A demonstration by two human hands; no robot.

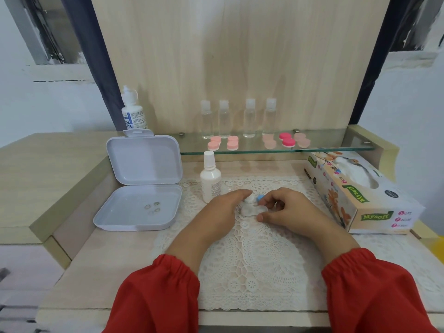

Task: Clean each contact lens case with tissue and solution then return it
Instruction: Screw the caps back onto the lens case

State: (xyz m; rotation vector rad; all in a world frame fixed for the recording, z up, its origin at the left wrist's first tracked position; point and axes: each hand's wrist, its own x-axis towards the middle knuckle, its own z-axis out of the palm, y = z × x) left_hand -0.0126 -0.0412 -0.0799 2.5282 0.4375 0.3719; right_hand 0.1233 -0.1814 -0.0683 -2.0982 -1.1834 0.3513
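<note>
A: The sleeves (158, 292) are red, and the lace mat (252, 267) is white with round openwork.
B: Pink lens cases (223, 143) on the glass shelf (336, 147), one deeper pink pair (287, 139); a blue cap (260, 197), a white open box (141, 183)

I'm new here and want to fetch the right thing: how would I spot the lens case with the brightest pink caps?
Look at the glass shelf along the wooden back panel. Lens cases lie in a row before four clear bottles. The hot-pink lens case lies right of middle, between two pale, washed-out pink ones, and it is far more vivid than any other.
</note>
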